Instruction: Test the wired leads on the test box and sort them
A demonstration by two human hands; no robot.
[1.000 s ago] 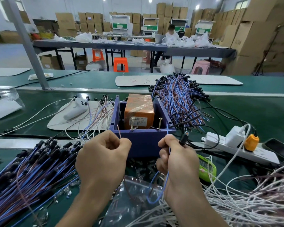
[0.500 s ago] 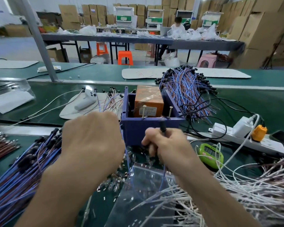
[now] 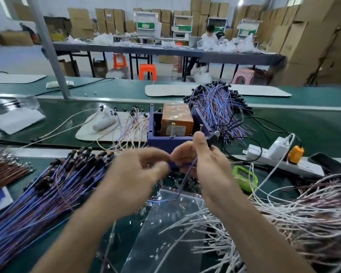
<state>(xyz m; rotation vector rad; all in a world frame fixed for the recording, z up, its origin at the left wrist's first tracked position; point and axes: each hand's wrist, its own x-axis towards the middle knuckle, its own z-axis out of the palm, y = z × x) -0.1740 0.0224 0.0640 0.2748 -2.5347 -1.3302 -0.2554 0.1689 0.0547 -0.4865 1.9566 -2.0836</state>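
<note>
We see a purple open-topped plastic box (image 3: 177, 143) in the middle of the green desk (image 3: 307, 131). Inside it sits an orange tape-wrapped block (image 3: 176, 120) with a printed label. Two upright metal screws (image 3: 172, 130) stand at the box's near wall. At six o'clock from the box lies a clear plastic zip bag (image 3: 173, 225) holding small white bits.

The right hand (image 3: 203, 164) is raised just in front of the box's near wall, with the thumb pointing up. It pinches a thin blue wired lead (image 3: 186, 174). The lead's black tip (image 3: 212, 137) sticks up at one o'clock from the thumb, by the box's right near corner, and the wire hangs down to the bag. The left hand (image 3: 134, 174) is at nine o'clock from the right hand and blurred. Its fingers curl toward the right fingertips, and we cannot tell whether they grip anything.

A heap of blue and brown black-tipped leads (image 3: 47, 194) lies at eight o'clock from the box. A second blue and brown heap (image 3: 219, 107) lies at one o'clock, just behind it. A tangle of white leads (image 3: 287, 213) spreads at four o'clock.
</note>
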